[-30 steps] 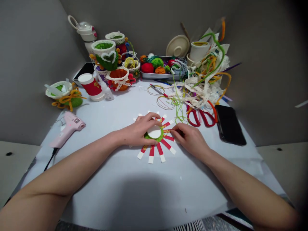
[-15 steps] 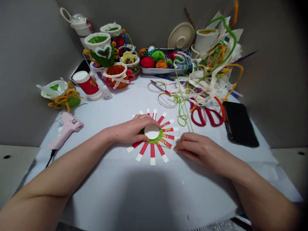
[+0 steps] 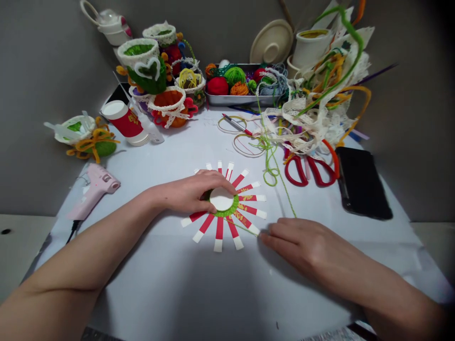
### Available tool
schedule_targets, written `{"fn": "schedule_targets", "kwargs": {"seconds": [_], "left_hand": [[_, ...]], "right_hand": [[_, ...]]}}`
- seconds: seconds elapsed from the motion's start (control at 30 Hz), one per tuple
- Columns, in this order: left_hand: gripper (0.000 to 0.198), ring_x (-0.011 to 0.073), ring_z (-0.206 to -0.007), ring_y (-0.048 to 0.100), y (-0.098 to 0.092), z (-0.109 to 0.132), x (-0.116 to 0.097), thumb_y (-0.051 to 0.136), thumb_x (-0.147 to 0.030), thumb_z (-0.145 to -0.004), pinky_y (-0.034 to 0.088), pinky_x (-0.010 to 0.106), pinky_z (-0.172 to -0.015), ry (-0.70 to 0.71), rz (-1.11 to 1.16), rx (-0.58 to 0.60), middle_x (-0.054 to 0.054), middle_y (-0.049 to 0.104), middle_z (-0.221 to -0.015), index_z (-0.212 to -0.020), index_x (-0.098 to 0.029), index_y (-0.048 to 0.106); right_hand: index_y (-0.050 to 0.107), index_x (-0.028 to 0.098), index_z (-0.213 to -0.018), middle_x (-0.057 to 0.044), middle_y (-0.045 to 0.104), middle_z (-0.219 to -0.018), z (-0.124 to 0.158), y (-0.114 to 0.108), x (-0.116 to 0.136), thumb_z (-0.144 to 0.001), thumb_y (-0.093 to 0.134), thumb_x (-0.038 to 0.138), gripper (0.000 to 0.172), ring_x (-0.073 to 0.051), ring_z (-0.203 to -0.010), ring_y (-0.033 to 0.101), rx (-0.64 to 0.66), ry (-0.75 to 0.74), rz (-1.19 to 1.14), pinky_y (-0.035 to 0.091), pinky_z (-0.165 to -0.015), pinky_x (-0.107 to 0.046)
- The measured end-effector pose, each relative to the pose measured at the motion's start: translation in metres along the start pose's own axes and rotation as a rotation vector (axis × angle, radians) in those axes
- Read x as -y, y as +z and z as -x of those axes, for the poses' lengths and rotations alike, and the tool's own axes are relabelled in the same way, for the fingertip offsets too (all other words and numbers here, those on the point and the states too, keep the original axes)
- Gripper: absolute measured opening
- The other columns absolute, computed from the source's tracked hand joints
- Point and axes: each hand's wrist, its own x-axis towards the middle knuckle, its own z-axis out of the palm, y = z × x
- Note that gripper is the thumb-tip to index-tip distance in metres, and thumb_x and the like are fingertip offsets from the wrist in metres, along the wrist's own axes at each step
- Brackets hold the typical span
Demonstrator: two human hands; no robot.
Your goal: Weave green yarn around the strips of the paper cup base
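A paper cup cut into red and white strips [image 3: 219, 232] lies splayed flat like a sun in the middle of the table. Green weaving [image 3: 232, 208] rings its white round base [image 3: 221, 199]. My left hand [image 3: 190, 192] grips this base from the left, thumb at the near side and fingers over the far side, covering some strips. To the right, my right hand [image 3: 302, 244] pinches a strand of green yarn [image 3: 245, 229], drawn out from the weaving over the strips. More of the yarn runs from behind that hand back to a loose tangle.
Red-handled scissors [image 3: 314, 179] and a black phone [image 3: 364, 182] lie at right, before heaped lace and pipe cleaners. A metal tray [image 3: 245, 100] of yarn balls stands behind. Decorated cups, a red-white paper cup [image 3: 128, 124] and a pink glue gun [image 3: 95, 187] occupy the left.
My right hand has come nearer to me and a little right, with the yarn strand following. The splayed cup has turned slightly under my left hand. The view has shifted a little.
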Motion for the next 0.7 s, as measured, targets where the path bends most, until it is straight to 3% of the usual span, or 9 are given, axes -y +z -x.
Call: {"fn": "schedule_targets", "kwargs": {"seconds": [0.1, 0.2, 0.4, 0.6, 0.7], "left_hand": [[0.045, 0.0263, -0.133, 0.057, 0.000, 0.000, -0.001, 0.067, -0.018, -0.093, 0.036, 0.045, -0.116, 0.004, 0.003, -0.004, 0.007, 0.067, -0.138, -0.135, -0.027, 0.059], [0.043, 0.0260, -0.133, 0.057, 0.000, -0.001, -0.001, 0.067, -0.018, -0.093, 0.036, 0.045, -0.116, 0.012, 0.005, -0.005, 0.006, 0.067, -0.138, -0.134, -0.027, 0.059], [0.041, 0.0265, -0.133, 0.056, -0.001, -0.001, -0.001, 0.066, -0.021, -0.094, 0.036, 0.046, -0.116, 0.004, 0.004, 0.005, 0.007, 0.067, -0.138, -0.134, -0.027, 0.059], [0.042, 0.0261, -0.133, 0.056, 0.000, -0.002, -0.002, 0.067, -0.020, -0.093, 0.035, 0.045, -0.116, 0.011, 0.013, -0.001, 0.007, 0.067, -0.138, -0.133, -0.027, 0.060], [0.041, 0.0262, -0.133, 0.056, 0.000, -0.002, -0.002, 0.067, -0.020, -0.093, 0.034, 0.046, -0.116, 0.010, 0.017, 0.007, 0.007, 0.066, -0.138, -0.132, -0.027, 0.060]], "right_hand": [[0.068, 0.018, -0.092, -0.003, 0.066, -0.083, -0.001, 0.002, 0.003, -0.108, 0.043, 0.012, 0.030, -0.016, -0.070, 0.059, 0.067, 0.034, -0.069, 0.046, -0.065, -0.029], [0.068, 0.017, -0.091, -0.004, 0.066, -0.084, 0.000, 0.006, 0.002, -0.108, 0.041, 0.011, 0.032, -0.017, -0.072, 0.059, 0.052, 0.049, -0.031, 0.046, -0.066, -0.030], [0.071, 0.014, -0.096, -0.008, 0.064, -0.082, -0.001, 0.010, -0.011, -0.107, 0.043, 0.013, 0.031, -0.019, -0.070, 0.055, -0.120, 0.094, 0.111, 0.043, -0.062, -0.033], [0.072, 0.017, -0.091, -0.006, 0.066, -0.081, -0.020, 0.023, -0.028, -0.107, 0.052, 0.026, 0.027, -0.018, -0.075, 0.061, -0.249, 0.230, -0.036, 0.046, -0.067, -0.031], [0.071, 0.019, -0.086, -0.005, 0.067, -0.078, -0.033, 0.033, -0.034, -0.103, 0.056, 0.026, 0.023, -0.018, -0.072, 0.062, -0.381, 0.373, -0.080, 0.045, -0.065, -0.030]]}}
